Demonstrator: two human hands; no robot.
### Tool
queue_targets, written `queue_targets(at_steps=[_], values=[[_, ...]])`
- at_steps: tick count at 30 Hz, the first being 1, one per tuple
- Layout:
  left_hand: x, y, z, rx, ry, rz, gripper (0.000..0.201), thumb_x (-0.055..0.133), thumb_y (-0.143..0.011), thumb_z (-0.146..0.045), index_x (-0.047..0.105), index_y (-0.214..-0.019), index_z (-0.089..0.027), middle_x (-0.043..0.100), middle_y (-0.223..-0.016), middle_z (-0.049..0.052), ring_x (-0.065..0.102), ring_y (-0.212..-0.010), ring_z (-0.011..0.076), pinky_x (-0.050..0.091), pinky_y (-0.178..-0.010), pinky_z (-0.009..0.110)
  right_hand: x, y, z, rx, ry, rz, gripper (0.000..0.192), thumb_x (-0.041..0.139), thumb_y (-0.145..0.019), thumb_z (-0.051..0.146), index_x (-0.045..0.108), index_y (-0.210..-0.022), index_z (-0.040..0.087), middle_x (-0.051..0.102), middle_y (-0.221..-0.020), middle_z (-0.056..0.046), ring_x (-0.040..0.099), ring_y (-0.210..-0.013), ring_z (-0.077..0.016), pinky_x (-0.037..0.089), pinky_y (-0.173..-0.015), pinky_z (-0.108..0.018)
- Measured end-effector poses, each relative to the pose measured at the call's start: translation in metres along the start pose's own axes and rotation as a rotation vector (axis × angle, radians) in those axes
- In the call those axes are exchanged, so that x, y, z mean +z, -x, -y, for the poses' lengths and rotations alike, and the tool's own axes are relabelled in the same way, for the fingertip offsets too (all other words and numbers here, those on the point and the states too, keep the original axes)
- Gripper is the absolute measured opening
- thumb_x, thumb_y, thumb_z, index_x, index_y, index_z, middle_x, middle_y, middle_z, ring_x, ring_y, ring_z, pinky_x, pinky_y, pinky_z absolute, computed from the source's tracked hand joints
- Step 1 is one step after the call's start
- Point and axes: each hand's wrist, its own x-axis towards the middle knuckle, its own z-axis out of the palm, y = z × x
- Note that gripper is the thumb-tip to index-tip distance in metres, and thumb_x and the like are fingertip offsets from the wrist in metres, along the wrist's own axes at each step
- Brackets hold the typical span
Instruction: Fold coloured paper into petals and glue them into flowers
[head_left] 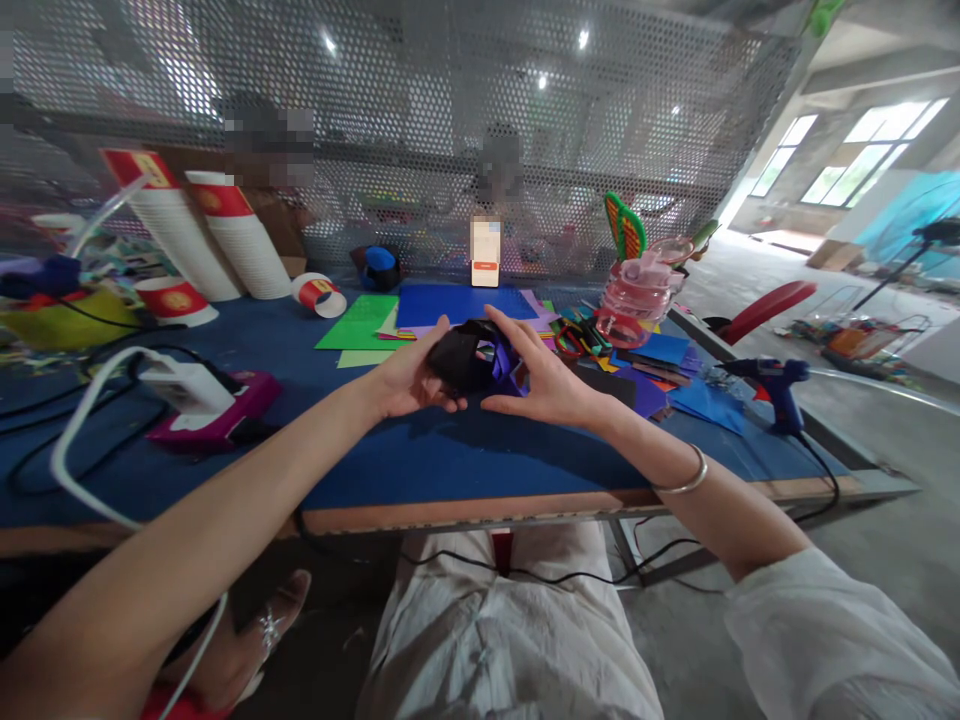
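A black and purple paper craft [463, 362], hollow with an opening in its side, is held just above the table in front of me. My left hand [407, 378] is closed around its black left side, thumb on top and fingertips curled beneath. My right hand [553, 378] curves round the purple right side, with the thumb below and the fingers above. Behind the craft lie a large blue sheet [461, 303] and a green sheet [358, 322] on a stack of coloured paper. The hands hide part of the craft.
A purple power strip [255, 402] with a white charger [187, 388] and cables is at left. Stacked paper cups [247, 240] stand behind it. A lit phone [486, 255] leans against the mesh. At right are a pink jar [634, 300], paper scraps [709, 403] and a blue glue gun [784, 390].
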Motion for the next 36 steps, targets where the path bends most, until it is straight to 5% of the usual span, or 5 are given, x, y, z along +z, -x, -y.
queue_targets(at_steps=[5, 10, 17, 29, 36], values=[[-0.001, 0.000, 0.002, 0.002, 0.018, 0.088, 0.073, 0.044, -0.087, -0.085, 0.077, -0.112, -0.024, 0.075, -0.073, 0.008, 0.065, -0.050, 0.0219, 0.050, -0.044, 0.033, 0.000, 0.000, -0.004, 0.034, -0.027, -0.030, 0.090, 0.082, -0.080, 0.042, 0.039, -0.157, 0.026, 0.052, -0.147, -0.015, 0.055, -0.130, -0.0306, 0.056, -0.106, -0.050], [0.004, -0.001, -0.001, 0.069, -0.022, -0.028, 0.087, 0.031, -0.087, -0.089, 0.071, -0.127, -0.024, 0.077, -0.097, 0.013, 0.072, -0.076, 0.0299, 0.058, -0.056, 0.041, 0.003, -0.002, -0.014, 0.208, -0.145, -0.109, 0.081, 0.082, -0.079, 0.048, 0.048, -0.149, 0.025, 0.056, -0.144, -0.015, 0.064, -0.116, -0.0258, 0.062, -0.090, -0.040], [0.018, 0.004, -0.001, 0.317, -0.059, -0.182, 0.086, 0.090, -0.068, -0.047, 0.049, -0.143, -0.036, 0.054, -0.149, 0.008, 0.060, -0.126, 0.0317, 0.060, -0.085, 0.040, 0.007, -0.003, -0.022, 0.337, -0.271, -0.185, 0.079, 0.081, -0.078, 0.052, 0.049, -0.143, 0.020, 0.061, -0.136, -0.016, 0.065, -0.113, -0.0250, 0.057, -0.095, -0.042], [0.028, 0.002, 0.003, 0.346, 0.073, -0.240, 0.069, 0.092, -0.061, -0.039, 0.059, -0.121, -0.027, 0.063, -0.127, 0.005, 0.061, -0.114, 0.0278, 0.056, -0.072, 0.030, 0.022, 0.000, -0.012, 0.358, -0.337, -0.221, 0.081, 0.084, -0.073, 0.058, 0.049, -0.137, 0.023, 0.058, -0.137, -0.014, 0.064, -0.111, -0.0251, 0.060, -0.089, -0.040], [0.023, -0.001, -0.006, 0.416, 0.210, -0.360, 0.055, 0.090, -0.057, -0.022, 0.065, -0.107, -0.022, 0.069, -0.103, 0.002, 0.063, -0.087, 0.0171, 0.050, -0.070, 0.027, -0.007, -0.004, -0.018, 0.343, -0.124, -0.184, 0.062, 0.061, -0.094, 0.058, 0.049, -0.142, 0.021, 0.064, -0.130, -0.014, 0.067, -0.102, -0.0213, 0.056, -0.093, -0.041]])
